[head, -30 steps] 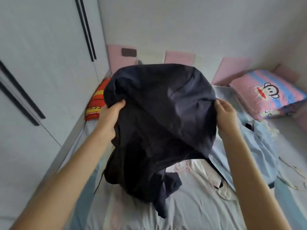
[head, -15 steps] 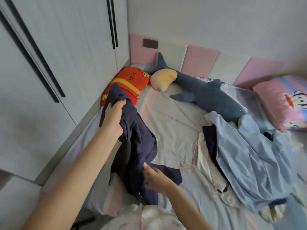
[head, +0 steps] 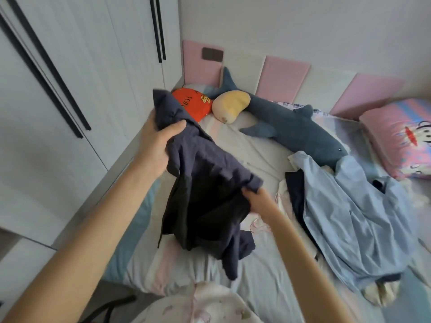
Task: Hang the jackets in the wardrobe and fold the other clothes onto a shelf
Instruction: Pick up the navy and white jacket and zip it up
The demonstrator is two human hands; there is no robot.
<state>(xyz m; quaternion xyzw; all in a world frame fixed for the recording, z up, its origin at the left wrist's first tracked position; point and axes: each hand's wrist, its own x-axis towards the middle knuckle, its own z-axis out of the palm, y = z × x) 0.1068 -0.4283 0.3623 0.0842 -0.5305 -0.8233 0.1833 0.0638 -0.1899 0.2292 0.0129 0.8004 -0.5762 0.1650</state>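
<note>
A dark navy garment point(head: 205, 197) hangs crumpled above the bed, held between both hands. My left hand point(head: 158, 145) grips its upper corner, thumb over the cloth, near the wardrobe side. My right hand point(head: 256, 199) pinches a lower edge at the middle of the view. The garment's tail trails onto the sheet. To the right lies a heap with a light blue shirt point(head: 349, 217) on top of a dark item point(head: 295, 194) and pale clothes. The white wardrobe point(head: 70, 78) with black bar handles stands shut on the left.
The bed point(head: 256, 155) carries a blue shark plush point(head: 296, 129), an orange cushion point(head: 193, 103) and a pink cartoon pillow point(head: 401, 138). Pink and cream padded panels line the wall. A floral fabric point(head: 198, 304) shows at the bottom edge.
The garment was spread wide in front of me, then dropped lower. My right hand let go of its side, reached down and now pinches a higher edge. The camera tilted down.
</note>
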